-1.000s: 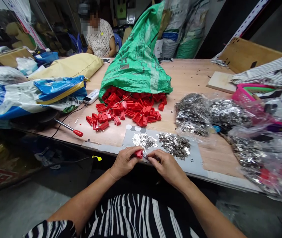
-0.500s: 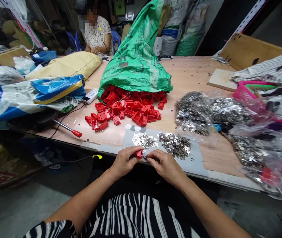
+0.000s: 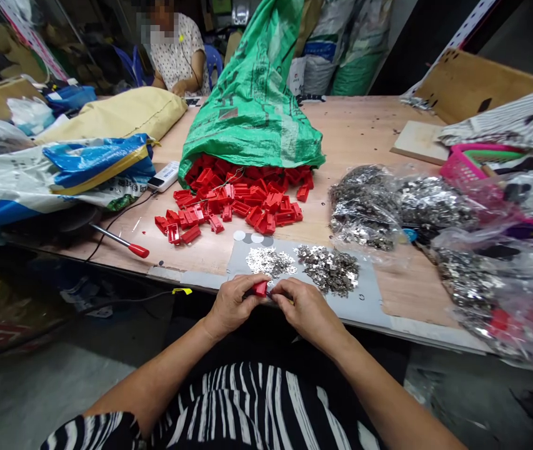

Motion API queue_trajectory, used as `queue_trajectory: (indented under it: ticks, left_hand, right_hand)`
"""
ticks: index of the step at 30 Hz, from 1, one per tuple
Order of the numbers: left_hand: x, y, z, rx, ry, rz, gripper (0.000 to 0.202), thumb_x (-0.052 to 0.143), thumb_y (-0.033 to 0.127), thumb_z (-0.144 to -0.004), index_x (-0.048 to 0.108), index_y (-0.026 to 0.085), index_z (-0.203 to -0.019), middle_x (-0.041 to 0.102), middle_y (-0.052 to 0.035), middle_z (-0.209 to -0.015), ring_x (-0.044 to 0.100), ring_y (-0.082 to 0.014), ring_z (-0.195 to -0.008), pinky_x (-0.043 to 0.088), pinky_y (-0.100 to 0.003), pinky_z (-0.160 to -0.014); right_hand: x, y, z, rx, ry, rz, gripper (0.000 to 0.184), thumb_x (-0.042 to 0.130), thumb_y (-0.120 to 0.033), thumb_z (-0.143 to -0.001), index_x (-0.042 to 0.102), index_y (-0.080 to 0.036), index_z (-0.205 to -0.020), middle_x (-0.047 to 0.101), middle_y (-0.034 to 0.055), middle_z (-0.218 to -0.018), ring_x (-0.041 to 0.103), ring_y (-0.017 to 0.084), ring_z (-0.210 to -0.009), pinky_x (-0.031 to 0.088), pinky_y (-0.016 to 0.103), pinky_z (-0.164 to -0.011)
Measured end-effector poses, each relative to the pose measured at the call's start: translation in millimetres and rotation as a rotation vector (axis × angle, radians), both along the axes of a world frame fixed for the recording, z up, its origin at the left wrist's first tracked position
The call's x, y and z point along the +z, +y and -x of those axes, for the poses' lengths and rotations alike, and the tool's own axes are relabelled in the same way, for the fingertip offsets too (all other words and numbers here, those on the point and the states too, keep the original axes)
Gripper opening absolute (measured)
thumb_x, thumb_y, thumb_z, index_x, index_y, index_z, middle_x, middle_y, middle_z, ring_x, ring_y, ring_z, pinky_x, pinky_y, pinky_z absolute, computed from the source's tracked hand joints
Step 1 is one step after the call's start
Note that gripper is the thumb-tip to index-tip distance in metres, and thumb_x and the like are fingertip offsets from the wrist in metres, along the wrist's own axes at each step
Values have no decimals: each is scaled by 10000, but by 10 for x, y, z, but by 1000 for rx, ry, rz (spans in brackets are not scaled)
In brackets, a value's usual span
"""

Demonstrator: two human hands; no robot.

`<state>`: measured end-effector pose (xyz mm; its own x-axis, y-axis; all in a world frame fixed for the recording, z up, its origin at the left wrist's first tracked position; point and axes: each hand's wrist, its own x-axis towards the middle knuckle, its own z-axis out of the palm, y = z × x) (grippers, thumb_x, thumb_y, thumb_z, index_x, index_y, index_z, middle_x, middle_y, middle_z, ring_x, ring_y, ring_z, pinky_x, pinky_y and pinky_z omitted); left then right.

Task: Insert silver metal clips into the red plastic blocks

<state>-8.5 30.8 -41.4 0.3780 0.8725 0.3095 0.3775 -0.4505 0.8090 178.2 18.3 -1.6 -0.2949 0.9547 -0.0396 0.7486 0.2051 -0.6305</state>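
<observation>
Wood-topped desk carried a green sack, red plastic parts spilling from its mouth. Left hand: fingers closed on one red block, held at the desk's near edge. Right hand: thumb and fingertips pinched on a thin object, mostly hidden, beside that block. Grey sheet, just beyond both hands, bore metal pieces: brighter pile left, darker pile right.

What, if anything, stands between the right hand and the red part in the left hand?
Nothing visible: the left hand holds the red part; the right hand is close beside it. Anything it pinches is too small to tell.
</observation>
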Motion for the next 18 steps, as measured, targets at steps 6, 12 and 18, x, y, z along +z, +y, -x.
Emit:
queue_trajectory:
  ticks: [6,12,18]
  left_hand:
    - [-17,20,16,3,-26,63,348,647,197,-800,619,233,-1145,679,-50,-1125,632,-195,-1035,487,-345,-930]
    - [132,-67,-4,83,-151,156,276,686,231,-768,617,203,-1034,668,-50,-1036,630,-184,-968,486,-323,-898]
    - [320,-291,-174,40,-805,658,282,707,252,-765,542,195,-987,645,-25,-979,636,-137,-882,501,-286,-837]
  right_hand:
    - [-18,-86,7,13,16,-51,159,501,-173,-883,637,-231,-943,620,31,-875,602,169,-807,457,289,-729]
    - [21,-273,-193,-33,212,-134,177,397,-248,-950,559,-229,-1019,622,58,-961,604,185,-886,466,313,-799]
    - [57,-506,-224,5,292,54,319,345,-307,-978,431,-252,-1281,570,-33,-688,560,139,-635,441,264,-661]
